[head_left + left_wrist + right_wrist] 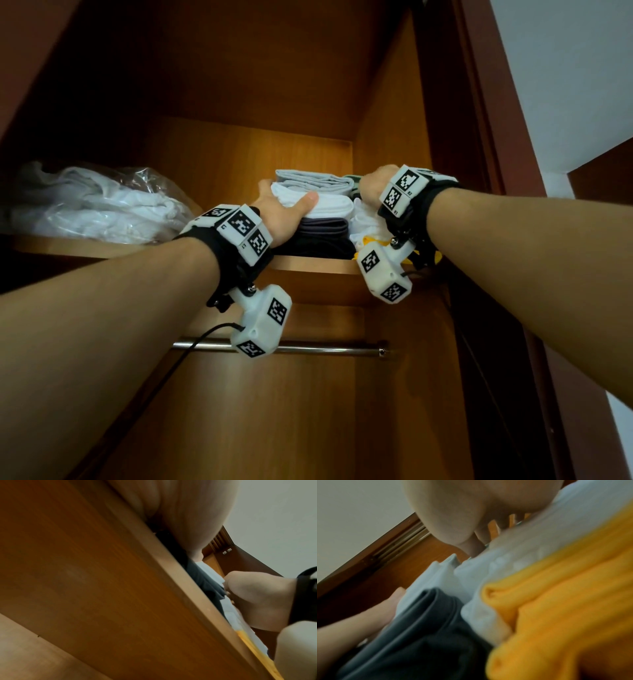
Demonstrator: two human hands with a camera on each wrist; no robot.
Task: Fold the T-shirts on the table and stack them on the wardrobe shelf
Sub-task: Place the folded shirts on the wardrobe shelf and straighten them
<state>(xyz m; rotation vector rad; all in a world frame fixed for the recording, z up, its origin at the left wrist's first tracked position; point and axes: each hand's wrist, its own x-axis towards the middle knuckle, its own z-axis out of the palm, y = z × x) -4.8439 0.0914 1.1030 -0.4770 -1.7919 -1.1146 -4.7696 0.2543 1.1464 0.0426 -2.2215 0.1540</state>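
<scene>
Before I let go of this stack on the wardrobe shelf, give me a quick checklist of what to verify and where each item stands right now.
1. Stack of folded T-shirts resting on the shelf: ok, its dark bottom layer sits on the board.
2. Layers aligned: not ok, the top grey shirt sits further back than the white shirt below.
3. Left hand steadying the stack: ok, its thumb lies across the white shirt's front.
4. Right hand: cannot tell, its fingers are hidden behind the clothes.
5. Yellow garment beside the stack: not ok, it hangs over the shelf edge.
6. Plastic bag clear of the stack: ok.
</scene>
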